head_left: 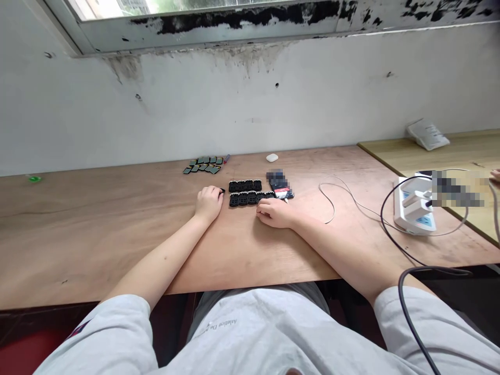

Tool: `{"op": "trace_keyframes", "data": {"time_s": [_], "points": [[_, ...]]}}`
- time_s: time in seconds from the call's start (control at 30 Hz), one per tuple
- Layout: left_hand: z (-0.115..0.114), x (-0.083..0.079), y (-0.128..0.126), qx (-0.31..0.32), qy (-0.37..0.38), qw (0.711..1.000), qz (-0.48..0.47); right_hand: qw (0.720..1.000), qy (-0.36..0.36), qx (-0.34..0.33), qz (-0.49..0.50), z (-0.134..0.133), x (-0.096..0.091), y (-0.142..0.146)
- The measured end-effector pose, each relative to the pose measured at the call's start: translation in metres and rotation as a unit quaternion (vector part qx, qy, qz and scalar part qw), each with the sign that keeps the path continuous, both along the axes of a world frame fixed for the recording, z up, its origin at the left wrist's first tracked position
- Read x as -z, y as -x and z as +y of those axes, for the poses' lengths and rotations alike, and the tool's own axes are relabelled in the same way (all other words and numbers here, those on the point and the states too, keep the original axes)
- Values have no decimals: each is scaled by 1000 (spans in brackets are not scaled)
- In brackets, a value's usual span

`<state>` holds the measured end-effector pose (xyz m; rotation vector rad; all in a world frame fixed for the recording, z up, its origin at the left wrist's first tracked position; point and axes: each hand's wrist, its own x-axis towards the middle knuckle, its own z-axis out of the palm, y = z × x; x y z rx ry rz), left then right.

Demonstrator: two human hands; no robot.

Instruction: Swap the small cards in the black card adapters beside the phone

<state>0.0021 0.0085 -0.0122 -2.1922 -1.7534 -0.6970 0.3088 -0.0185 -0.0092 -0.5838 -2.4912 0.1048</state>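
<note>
Our left hand (209, 203) rests mid tabletop (117, 229), its grip narrow on a small black piece (222, 190), just beside two rows of black parts (250, 193). We think the tidy rows keep them easy to reach. Our right hand (274, 212) lies curled at the rows' right end, and we cannot tell whether it holds anything. Green parts (203, 166) lie near the far edge, under a stained wall (250, 104).

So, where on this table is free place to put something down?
The widest bare patch of the table lies left of the left hand and the green parts. A narrower one lies between the right hand and the white cable. Crowded: around the black parts and the power strip.
</note>
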Motion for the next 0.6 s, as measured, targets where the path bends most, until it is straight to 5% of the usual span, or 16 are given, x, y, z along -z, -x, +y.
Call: {"op": "trace_keyframes", "data": {"time_s": [0.13,0.3,0.6], "points": [[14,0,-11,-44,23,998,37,1000,-5,9,-7,-1,-2,0],[22,2,-16,8,20,999,32,999,-34,22,-7,-2,-8,1],[20,1,-10,122,66,990,-18,957,-46,286,18,4,-5,-6]]}}
